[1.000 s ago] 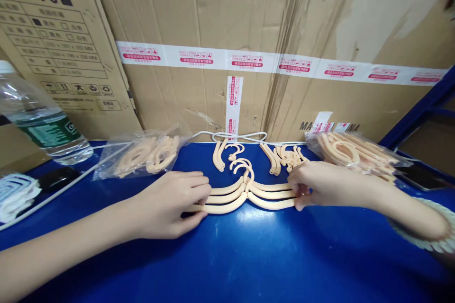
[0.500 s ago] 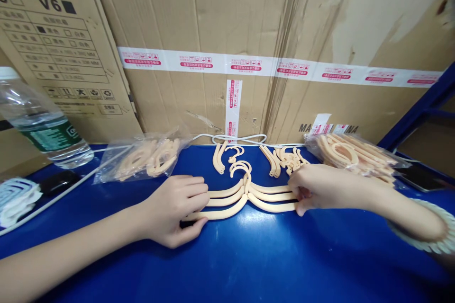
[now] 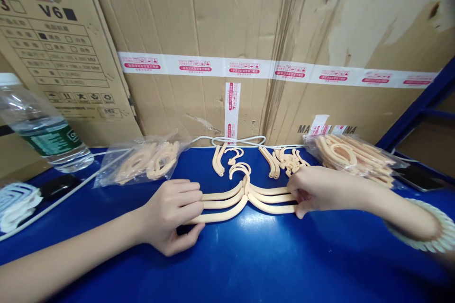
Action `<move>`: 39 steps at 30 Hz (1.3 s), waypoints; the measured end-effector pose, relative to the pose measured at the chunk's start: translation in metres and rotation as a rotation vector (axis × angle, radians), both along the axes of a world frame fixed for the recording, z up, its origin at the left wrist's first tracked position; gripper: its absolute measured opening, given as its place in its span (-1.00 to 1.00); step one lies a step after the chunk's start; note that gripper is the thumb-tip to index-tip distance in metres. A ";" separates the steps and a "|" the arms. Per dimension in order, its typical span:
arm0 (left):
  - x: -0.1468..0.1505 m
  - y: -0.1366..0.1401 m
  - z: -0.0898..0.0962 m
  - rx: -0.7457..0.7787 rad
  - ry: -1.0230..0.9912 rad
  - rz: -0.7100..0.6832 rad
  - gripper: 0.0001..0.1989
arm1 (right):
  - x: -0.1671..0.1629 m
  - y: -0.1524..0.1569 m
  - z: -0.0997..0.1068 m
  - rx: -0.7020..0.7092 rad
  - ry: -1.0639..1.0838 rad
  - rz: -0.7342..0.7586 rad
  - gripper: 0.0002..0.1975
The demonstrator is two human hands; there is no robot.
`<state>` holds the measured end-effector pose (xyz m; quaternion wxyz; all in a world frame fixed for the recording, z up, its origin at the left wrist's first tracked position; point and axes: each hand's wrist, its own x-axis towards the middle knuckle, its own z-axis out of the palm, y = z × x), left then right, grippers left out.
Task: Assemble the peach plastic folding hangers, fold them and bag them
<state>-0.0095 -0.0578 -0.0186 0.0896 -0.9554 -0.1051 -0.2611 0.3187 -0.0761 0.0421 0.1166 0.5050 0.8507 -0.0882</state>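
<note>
Three cream plastic clothes hangers (image 3: 227, 216) lie stacked in a row on the blue table, their curved hooks (image 3: 241, 169) pointing away from me. My left hand (image 3: 174, 215) is curled over the left arm ends, its thumb just below the nearest hanger; the tips there are hidden by the fingers. At the right ends, my right hand (image 3: 309, 191) pinches the arms between thumb and bent fingers. Beyond them lie loose hanger arms (image 3: 219, 161), small loose hooks (image 3: 234, 155), more arms (image 3: 272, 162) and a small heap of hooks (image 3: 290, 158).
Clear bags of hanger parts lie at the back left (image 3: 142, 158) and back right (image 3: 351, 154). A water bottle (image 3: 53, 137) stands at left, near a black object (image 3: 59, 187) and white cable (image 3: 46, 210). Cardboard boxes (image 3: 199, 109) wall the back; a phone (image 3: 421, 176) lies at right.
My left hand has slid slightly left along the hangers, and its thumb sits a little lower. My right hand keeps its hold. The view has shifted slightly.
</note>
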 end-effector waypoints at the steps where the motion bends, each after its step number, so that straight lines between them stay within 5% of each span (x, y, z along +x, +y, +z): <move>1: 0.000 0.000 0.000 0.007 0.006 0.002 -0.79 | 0.000 0.000 0.000 0.000 -0.001 -0.002 -0.83; 16: 0.000 0.001 -0.001 0.017 -0.082 -0.061 -0.80 | 0.001 0.002 0.000 -0.059 0.018 -0.035 -0.85; 39: 0.001 0.007 -0.011 -0.184 -0.018 -0.006 -0.67 | 0.011 0.006 0.007 -0.043 0.029 -0.027 -0.75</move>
